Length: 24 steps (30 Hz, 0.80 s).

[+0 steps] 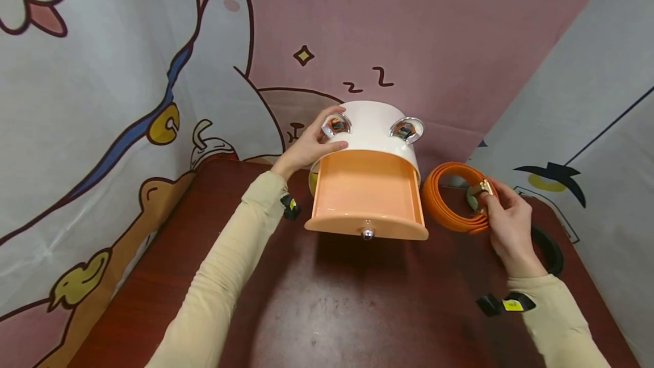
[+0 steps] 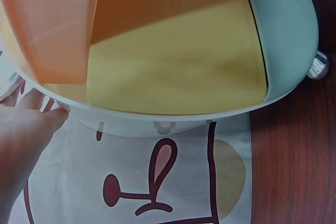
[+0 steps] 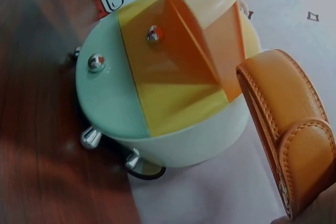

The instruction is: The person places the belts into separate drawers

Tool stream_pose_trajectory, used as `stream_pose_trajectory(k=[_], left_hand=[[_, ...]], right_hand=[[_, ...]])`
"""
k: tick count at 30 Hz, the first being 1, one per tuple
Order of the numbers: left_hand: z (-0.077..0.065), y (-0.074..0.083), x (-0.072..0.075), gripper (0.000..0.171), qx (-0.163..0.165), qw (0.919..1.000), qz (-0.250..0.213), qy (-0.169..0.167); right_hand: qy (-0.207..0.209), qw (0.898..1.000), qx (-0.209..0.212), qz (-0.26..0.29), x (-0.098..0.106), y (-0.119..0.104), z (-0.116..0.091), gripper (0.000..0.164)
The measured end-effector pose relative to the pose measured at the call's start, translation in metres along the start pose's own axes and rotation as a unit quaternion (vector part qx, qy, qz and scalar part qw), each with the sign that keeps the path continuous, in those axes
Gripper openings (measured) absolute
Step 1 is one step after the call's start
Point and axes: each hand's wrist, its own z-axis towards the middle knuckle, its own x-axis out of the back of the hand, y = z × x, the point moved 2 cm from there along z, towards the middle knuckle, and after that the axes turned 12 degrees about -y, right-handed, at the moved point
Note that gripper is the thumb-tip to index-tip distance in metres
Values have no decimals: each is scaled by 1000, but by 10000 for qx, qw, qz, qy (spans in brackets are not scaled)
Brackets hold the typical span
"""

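Note:
A small white drawer cabinet [image 1: 370, 121] with two chrome ears stands on the table, and its orange top drawer [image 1: 365, 186] is pulled out, with nothing inside. My left hand [image 1: 309, 143] grips the cabinet's upper left around one ear, thumb along the front rim. Below that drawer, the right wrist view shows yellow [image 3: 173, 100] and green [image 3: 107, 98] drawer fronts with chrome knobs. To the cabinet's right, my right hand [image 1: 511, 223] holds a coiled orange leather belt [image 1: 441, 209] by its gold buckle end, thumb on the near side. The belt's stitched edges show up close in the right wrist view.
A black coiled strap [image 1: 549, 250] lies on the table behind my right wrist, partly hidden. The dark red-brown table [image 1: 317, 311] reaches toward me. Printed cartoon cloth [image 1: 434, 33] hangs close behind the cabinet and along both sides.

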Motion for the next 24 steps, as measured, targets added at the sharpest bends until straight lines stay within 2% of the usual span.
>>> stream_pose_trajectory(k=[2, 9, 18, 24], left_hand=[[-1, 3, 0, 73, 24, 10000, -26, -14], [-8, 27, -4, 70, 137, 9999, -70, -77], [-8, 29, -3, 71, 93, 9999, -98, -104], [-8, 28, -3, 72, 77, 9999, -75, -110]], right_hand=[[-83, 10000, 24, 45, -1, -4, 0, 43], [-561, 9968, 266, 506, -7, -16, -3, 49], [-1145, 9882, 545, 862, -15, -28, -11, 48], [-1266, 9869, 623, 777, -23, -36, -11, 49]])
